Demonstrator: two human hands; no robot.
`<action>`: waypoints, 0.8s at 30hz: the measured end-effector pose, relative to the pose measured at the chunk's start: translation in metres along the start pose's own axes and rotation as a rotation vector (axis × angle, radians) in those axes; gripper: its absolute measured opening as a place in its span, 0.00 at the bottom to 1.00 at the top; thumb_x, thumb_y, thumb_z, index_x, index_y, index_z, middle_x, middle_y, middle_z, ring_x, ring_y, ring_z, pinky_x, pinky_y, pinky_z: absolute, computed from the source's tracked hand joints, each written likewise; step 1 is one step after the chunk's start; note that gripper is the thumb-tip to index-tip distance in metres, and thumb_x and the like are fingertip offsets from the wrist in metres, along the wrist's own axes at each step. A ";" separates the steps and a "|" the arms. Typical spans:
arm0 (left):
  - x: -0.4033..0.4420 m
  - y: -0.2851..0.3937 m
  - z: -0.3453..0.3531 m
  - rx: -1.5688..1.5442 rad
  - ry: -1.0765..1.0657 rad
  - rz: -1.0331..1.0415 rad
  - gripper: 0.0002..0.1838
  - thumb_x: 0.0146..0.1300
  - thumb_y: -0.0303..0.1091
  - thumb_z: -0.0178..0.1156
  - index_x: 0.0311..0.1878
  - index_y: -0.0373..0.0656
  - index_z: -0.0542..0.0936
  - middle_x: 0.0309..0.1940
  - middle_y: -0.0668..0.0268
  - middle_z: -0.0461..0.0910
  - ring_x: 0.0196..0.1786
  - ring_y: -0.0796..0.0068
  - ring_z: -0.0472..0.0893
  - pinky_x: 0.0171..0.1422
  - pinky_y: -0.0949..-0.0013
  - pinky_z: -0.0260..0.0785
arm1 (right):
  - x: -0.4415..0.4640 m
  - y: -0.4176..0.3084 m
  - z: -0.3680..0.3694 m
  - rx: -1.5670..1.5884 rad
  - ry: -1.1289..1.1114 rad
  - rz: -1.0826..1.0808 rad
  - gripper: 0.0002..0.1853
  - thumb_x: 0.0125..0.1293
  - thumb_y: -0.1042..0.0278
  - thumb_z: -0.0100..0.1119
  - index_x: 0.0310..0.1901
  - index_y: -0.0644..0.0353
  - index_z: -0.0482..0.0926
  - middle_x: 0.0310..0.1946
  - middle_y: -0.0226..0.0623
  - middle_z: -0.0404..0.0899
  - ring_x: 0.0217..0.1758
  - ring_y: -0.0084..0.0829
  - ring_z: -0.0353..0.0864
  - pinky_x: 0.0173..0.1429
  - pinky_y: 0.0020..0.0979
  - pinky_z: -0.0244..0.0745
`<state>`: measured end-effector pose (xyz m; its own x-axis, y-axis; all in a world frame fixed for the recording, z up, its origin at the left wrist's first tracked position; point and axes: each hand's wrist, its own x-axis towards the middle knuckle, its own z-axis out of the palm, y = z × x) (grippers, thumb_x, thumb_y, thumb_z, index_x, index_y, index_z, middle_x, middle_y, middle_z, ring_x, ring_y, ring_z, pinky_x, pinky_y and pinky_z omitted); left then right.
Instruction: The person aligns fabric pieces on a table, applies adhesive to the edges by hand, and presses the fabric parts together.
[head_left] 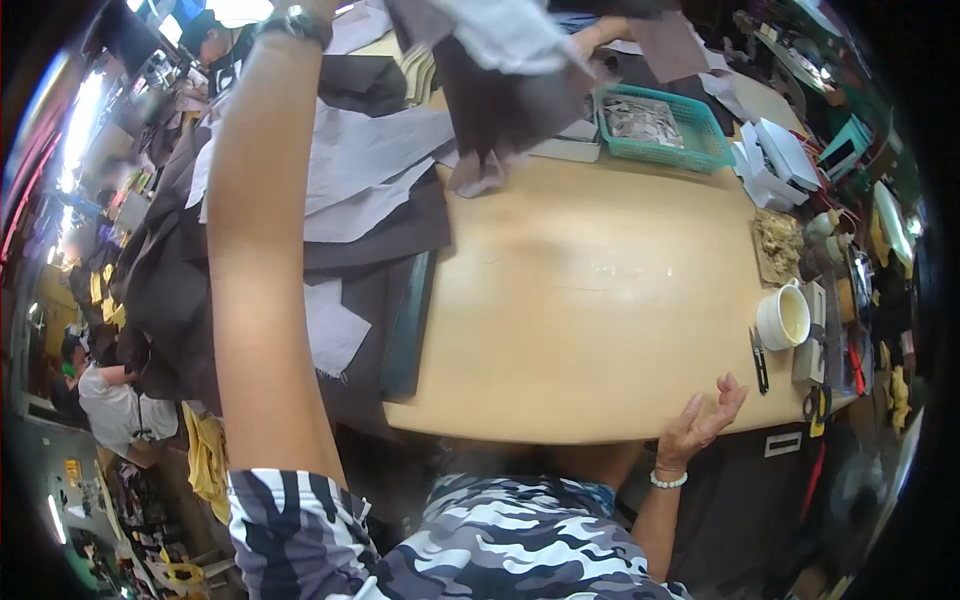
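Observation:
My left arm reaches up across the cloth pile, and its hand lies beyond the top edge, past the wristwatch. My right hand (703, 412) is open and empty over the table's front edge, fingers apart and slightly bent. A dark cloth piece (510, 100) with a pale one (515, 35) hangs blurred at the top centre; what holds it is hidden. Dark cloth (420, 222) and pale grey pieces (375, 150) lie layered on the left of the wooden table (560, 320). Another person's hand (600, 35) shows behind the hanging cloth.
A green basket (715, 150) of small pieces stands at the back. Along the right are a white box (775, 165), a white cup (783, 318), black snips (760, 362) and yellow-black scissors (817, 408). A dark flat strip (408, 330) borders the cloth. Another person (120, 400) is at far left.

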<state>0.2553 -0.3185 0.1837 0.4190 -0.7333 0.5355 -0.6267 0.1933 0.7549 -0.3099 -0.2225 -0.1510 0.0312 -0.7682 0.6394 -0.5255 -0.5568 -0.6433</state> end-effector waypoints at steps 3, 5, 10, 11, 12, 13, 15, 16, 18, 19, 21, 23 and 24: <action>-0.047 -0.069 -0.043 0.448 0.059 -0.149 0.32 0.58 0.44 0.61 0.62 0.37 0.68 0.45 0.56 0.81 0.49 0.64 0.80 0.53 0.63 0.71 | 0.001 0.001 0.001 -0.003 0.007 0.007 0.34 0.65 0.75 0.49 0.70 0.73 0.48 0.61 0.56 0.64 0.62 0.46 0.67 0.70 0.44 0.57; -0.083 -0.078 -0.068 1.082 0.194 -0.209 0.39 0.50 0.44 0.64 0.63 0.38 0.62 0.47 0.47 0.78 0.50 0.52 0.80 0.56 0.57 0.71 | 0.001 0.002 0.000 -0.012 0.008 0.000 0.34 0.65 0.76 0.49 0.70 0.72 0.48 0.61 0.56 0.64 0.62 0.46 0.68 0.70 0.44 0.58; -0.172 -0.063 -0.142 1.725 0.193 -0.591 0.33 0.49 0.52 0.67 0.56 0.42 0.76 0.54 0.52 0.77 0.61 0.44 0.72 0.62 0.44 0.65 | 0.004 0.000 0.001 -0.016 -0.008 -0.021 0.34 0.65 0.75 0.49 0.70 0.71 0.49 0.62 0.56 0.64 0.63 0.46 0.67 0.70 0.44 0.58; -0.181 -0.069 -0.161 1.683 0.056 -0.741 0.30 0.50 0.52 0.67 0.53 0.43 0.79 0.53 0.53 0.78 0.61 0.46 0.73 0.63 0.44 0.64 | 0.004 0.000 0.000 -0.017 -0.006 -0.030 0.34 0.65 0.75 0.49 0.70 0.70 0.49 0.62 0.55 0.64 0.63 0.46 0.67 0.70 0.44 0.58; -0.188 -0.079 -0.170 1.628 0.075 -0.732 0.27 0.52 0.52 0.65 0.50 0.44 0.81 0.52 0.53 0.79 0.59 0.47 0.75 0.62 0.45 0.65 | 0.003 0.000 0.000 -0.020 -0.007 -0.037 0.34 0.65 0.76 0.49 0.70 0.70 0.49 0.62 0.55 0.64 0.63 0.46 0.67 0.70 0.44 0.58; -0.202 -0.079 -0.174 1.573 0.094 -0.725 0.24 0.54 0.52 0.64 0.47 0.44 0.82 0.50 0.54 0.80 0.57 0.47 0.76 0.61 0.45 0.66 | 0.003 0.000 -0.001 -0.018 -0.011 -0.034 0.34 0.65 0.76 0.49 0.70 0.70 0.48 0.62 0.55 0.64 0.64 0.46 0.67 0.70 0.44 0.57; -0.215 -0.080 -0.182 1.540 0.147 -0.624 0.20 0.58 0.51 0.60 0.43 0.44 0.83 0.46 0.53 0.82 0.53 0.48 0.79 0.58 0.47 0.69 | 0.003 0.000 -0.001 -0.014 -0.016 -0.029 0.34 0.66 0.76 0.49 0.71 0.69 0.48 0.63 0.53 0.64 0.65 0.45 0.66 0.71 0.43 0.55; -0.216 -0.083 -0.185 1.556 0.176 -0.526 0.19 0.60 0.49 0.58 0.42 0.43 0.83 0.44 0.53 0.82 0.50 0.47 0.80 0.56 0.48 0.71 | 0.002 0.000 0.000 -0.001 -0.016 -0.020 0.34 0.66 0.76 0.49 0.71 0.70 0.48 0.63 0.53 0.63 0.65 0.44 0.65 0.71 0.43 0.55; -0.207 -0.087 -0.194 1.600 0.186 -0.253 0.18 0.63 0.47 0.53 0.39 0.42 0.83 0.40 0.50 0.82 0.45 0.46 0.82 0.50 0.49 0.73 | 0.002 0.000 -0.001 0.014 -0.015 -0.001 0.33 0.66 0.76 0.49 0.71 0.70 0.48 0.64 0.53 0.63 0.65 0.44 0.65 0.71 0.43 0.55; -0.192 -0.085 -0.203 1.625 0.171 -0.080 0.19 0.65 0.47 0.51 0.37 0.41 0.82 0.38 0.48 0.82 0.43 0.45 0.81 0.46 0.50 0.74 | 0.001 0.001 -0.001 0.017 -0.012 0.000 0.33 0.66 0.76 0.49 0.71 0.70 0.48 0.64 0.52 0.63 0.65 0.44 0.65 0.71 0.43 0.55; -0.144 -0.061 -0.212 1.383 0.296 0.133 0.22 0.66 0.48 0.48 0.34 0.40 0.83 0.37 0.46 0.81 0.40 0.44 0.81 0.43 0.48 0.73 | 0.003 -0.001 0.000 0.024 -0.006 0.005 0.33 0.66 0.76 0.49 0.71 0.70 0.48 0.64 0.52 0.62 0.65 0.44 0.65 0.71 0.42 0.55; -0.120 -0.011 -0.193 1.125 0.370 0.224 0.20 0.66 0.48 0.48 0.37 0.40 0.81 0.38 0.47 0.80 0.42 0.45 0.80 0.44 0.49 0.72 | 0.003 -0.002 0.001 0.018 0.004 0.001 0.34 0.66 0.77 0.49 0.70 0.71 0.48 0.63 0.54 0.63 0.64 0.45 0.66 0.70 0.43 0.56; -0.112 0.013 -0.180 0.988 0.386 0.248 0.20 0.66 0.48 0.49 0.38 0.40 0.80 0.39 0.47 0.80 0.43 0.45 0.80 0.45 0.49 0.72 | 0.004 -0.003 0.001 0.015 0.012 -0.001 0.34 0.65 0.77 0.49 0.70 0.71 0.48 0.62 0.55 0.63 0.64 0.46 0.66 0.70 0.44 0.57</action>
<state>0.3180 -0.1164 0.2014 0.2778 -0.4586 0.8441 -0.9012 -0.4286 0.0638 -0.3076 -0.2241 -0.1473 0.0218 -0.7639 0.6449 -0.5130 -0.5622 -0.6486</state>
